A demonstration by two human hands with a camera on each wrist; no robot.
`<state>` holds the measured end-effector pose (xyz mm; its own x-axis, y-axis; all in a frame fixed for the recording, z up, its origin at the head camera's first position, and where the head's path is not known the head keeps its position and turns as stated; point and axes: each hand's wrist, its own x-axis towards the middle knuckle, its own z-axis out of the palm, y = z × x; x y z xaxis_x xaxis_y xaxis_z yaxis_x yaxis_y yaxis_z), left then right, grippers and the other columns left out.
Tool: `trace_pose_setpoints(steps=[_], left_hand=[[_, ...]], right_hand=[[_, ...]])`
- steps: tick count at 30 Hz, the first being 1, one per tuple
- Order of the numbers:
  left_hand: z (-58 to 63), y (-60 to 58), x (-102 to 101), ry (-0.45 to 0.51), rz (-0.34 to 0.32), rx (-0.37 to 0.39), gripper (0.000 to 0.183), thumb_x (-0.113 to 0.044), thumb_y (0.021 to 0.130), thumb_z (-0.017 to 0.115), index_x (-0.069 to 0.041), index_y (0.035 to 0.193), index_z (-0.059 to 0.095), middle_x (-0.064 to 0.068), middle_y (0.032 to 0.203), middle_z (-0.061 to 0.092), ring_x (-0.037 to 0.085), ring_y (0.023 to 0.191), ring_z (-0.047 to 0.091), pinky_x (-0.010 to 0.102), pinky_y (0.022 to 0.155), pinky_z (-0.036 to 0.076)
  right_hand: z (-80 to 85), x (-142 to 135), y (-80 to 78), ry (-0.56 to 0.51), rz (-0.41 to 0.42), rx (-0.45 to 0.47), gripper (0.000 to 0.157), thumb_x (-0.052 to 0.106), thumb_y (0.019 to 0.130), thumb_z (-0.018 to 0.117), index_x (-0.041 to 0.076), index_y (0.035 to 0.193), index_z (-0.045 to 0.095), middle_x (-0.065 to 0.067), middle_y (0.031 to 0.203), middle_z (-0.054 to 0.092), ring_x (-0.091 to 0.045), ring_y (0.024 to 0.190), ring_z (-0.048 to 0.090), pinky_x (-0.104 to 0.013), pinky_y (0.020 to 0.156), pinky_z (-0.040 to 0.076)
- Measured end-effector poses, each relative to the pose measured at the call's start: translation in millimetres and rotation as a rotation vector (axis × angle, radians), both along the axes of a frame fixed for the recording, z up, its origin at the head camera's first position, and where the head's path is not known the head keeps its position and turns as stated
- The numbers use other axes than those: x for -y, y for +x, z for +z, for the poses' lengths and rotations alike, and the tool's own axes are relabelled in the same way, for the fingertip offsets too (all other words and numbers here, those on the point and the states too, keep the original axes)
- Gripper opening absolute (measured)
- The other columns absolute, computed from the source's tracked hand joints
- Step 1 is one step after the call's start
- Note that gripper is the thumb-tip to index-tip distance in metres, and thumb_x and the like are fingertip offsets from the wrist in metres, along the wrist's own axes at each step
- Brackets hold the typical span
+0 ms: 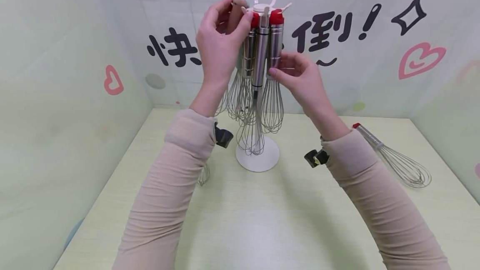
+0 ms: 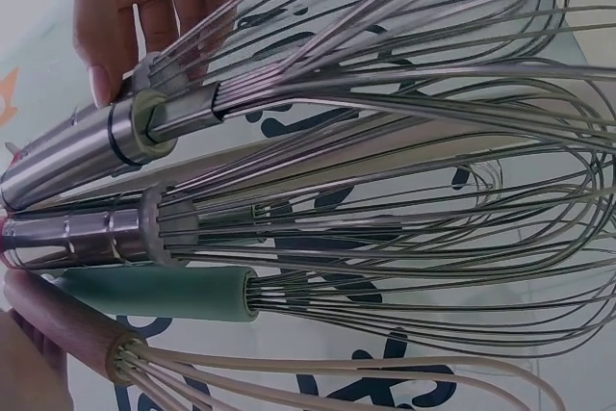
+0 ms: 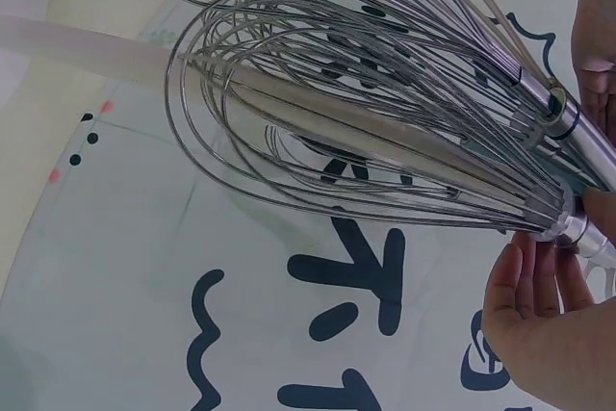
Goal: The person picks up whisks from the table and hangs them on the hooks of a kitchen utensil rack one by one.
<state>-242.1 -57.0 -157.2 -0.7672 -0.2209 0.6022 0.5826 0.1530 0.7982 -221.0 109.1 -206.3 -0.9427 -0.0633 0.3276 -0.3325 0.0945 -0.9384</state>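
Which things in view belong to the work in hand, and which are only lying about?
In the work:
stand
wooden whisk, in left hand
red-topped whisk, in right hand
hanging whisks

Apparently lying about:
table whisk, at right
partly hidden whisk, by left sleeve

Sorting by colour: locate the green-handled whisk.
In the left-wrist view's left half, its green handle shows just above the wooden handle and below a steel handle.
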Motion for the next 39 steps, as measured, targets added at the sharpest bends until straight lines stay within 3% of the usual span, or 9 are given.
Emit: trace_pose_setpoints(steps=[4, 11, 19, 23, 33, 39], left_hand=[[-0.5, 1.8, -1, -0.008, 0.013, -0.012, 0.052, -0.021, 0.084, 0.073, -0.006, 0.13, 0.055, 0.008, 0.126, 0.058, 0.011, 0.105, 0.056, 0.012, 0.091, 0.048], [-0.7, 9.8, -8, 0.004, 0.097, -0.106, 0.038, -0.015, 0.084, 0.073, -0.003, 0.118, 0.062, 0.009, 0.116, 0.059, 0.009, 0.1, 0.054, 0.011, 0.089, 0.047], [3.9, 27.5, -18, 0.083, 0.008, -0.11, 0.028, -0.005, 0.086, 0.069, 0.004, 0.111, 0.062, 0.014, 0.111, 0.062, 0.016, 0.093, 0.061, 0.015, 0.09, 0.053], [4.4, 29.7, -20, 0.098, -0.011, -0.092, 0.027, -0.004, 0.087, 0.067, 0.003, 0.113, 0.062, 0.016, 0.111, 0.066, 0.018, 0.093, 0.063, 0.015, 0.088, 0.053], [7.1, 27.7, -21, 0.161, -0.002, -0.081, 0.025, -0.003, 0.087, 0.067, 0.004, 0.111, 0.063, 0.015, 0.115, 0.067, 0.017, 0.095, 0.063, 0.015, 0.088, 0.053], [9.3, 27.7, -20, 0.169, 0.024, -0.094, 0.025, -0.001, 0.085, 0.069, 0.004, 0.108, 0.062, 0.014, 0.108, 0.065, 0.014, 0.092, 0.061, 0.015, 0.088, 0.053]], right_hand=[[-2.0, 0, -0.7, 0.01, -0.008, -0.002, 0.037, 0.005, 0.087, 0.067, 0.004, 0.123, 0.059, 0.006, 0.099, 0.064, -0.008, 0.092, 0.063, -0.028, 0.097, 0.051], [-3.5, -1, -0.6, 0.027, -0.013, -0.003, 0.036, 0.007, 0.086, 0.068, 0.005, 0.121, 0.06, 0.006, 0.1, 0.065, -0.008, 0.093, 0.063, -0.029, 0.098, 0.05], [-4.8, -4, 1.5, 0.025, -0.02, 0.001, 0.034, 0.007, 0.087, 0.067, 0.005, 0.12, 0.061, 0.005, 0.1, 0.065, -0.008, 0.094, 0.062, -0.023, 0.093, 0.051], [-5.3, -6, 3.9, -0.001, -0.007, 0.005, 0.031, 0.005, 0.087, 0.067, 0.004, 0.118, 0.061, 0.006, 0.098, 0.065, -0.007, 0.092, 0.061, -0.018, 0.089, 0.052], [-9.7, -15, 3.4, 0.056, -0.05, 0.004, 0.031, 0.007, 0.089, 0.065, 0.002, 0.119, 0.061, 0.012, 0.09, 0.064, -0.002, 0.088, 0.061, -0.014, 0.085, 0.051], [-12.4, -29, 2.2, 0.087, -0.086, 0.002, 0.031, 0.012, 0.089, 0.066, 0.004, 0.119, 0.062, 0.014, 0.091, 0.063, -0.002, 0.09, 0.059, -0.012, 0.083, 0.05]])
